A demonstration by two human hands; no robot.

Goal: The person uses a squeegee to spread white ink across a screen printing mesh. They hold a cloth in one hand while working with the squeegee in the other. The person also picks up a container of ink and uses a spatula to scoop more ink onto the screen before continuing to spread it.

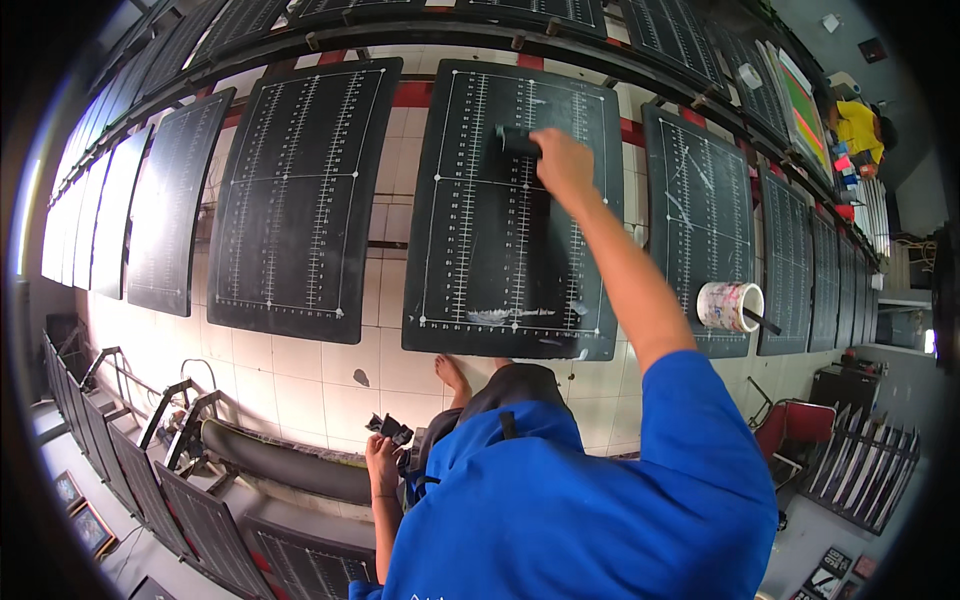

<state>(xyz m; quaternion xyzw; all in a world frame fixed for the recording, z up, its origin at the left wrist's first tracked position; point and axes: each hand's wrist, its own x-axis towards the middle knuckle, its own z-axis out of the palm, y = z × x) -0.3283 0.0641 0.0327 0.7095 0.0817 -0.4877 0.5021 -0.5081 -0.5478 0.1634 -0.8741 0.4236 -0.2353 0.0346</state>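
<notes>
In front of me lies a large black board (420, 260) with white dotted lines, tick scales and a thin border. My right hand (565, 165) reaches over its upper half, closed around a dark, block-shaped tool (515, 143); I cannot tell its exact kind or whether it touches the surface. A dark, shiny streak runs down the board below the tool. Whitish smears (510, 315) lie along its near edge. Low at my left side, my left hand (381, 463) is closed on a small crumpled black item (390, 429), perhaps cloth.
Similar boards stand left (260, 200) and right (690, 260) on a dark rack with red bars. A paint-stained white bucket (715, 305) with a dark handle sits on the right board. Behind are a padded bench (285, 463) and a red chair (795, 428). Someone in yellow (858, 130) is far right.
</notes>
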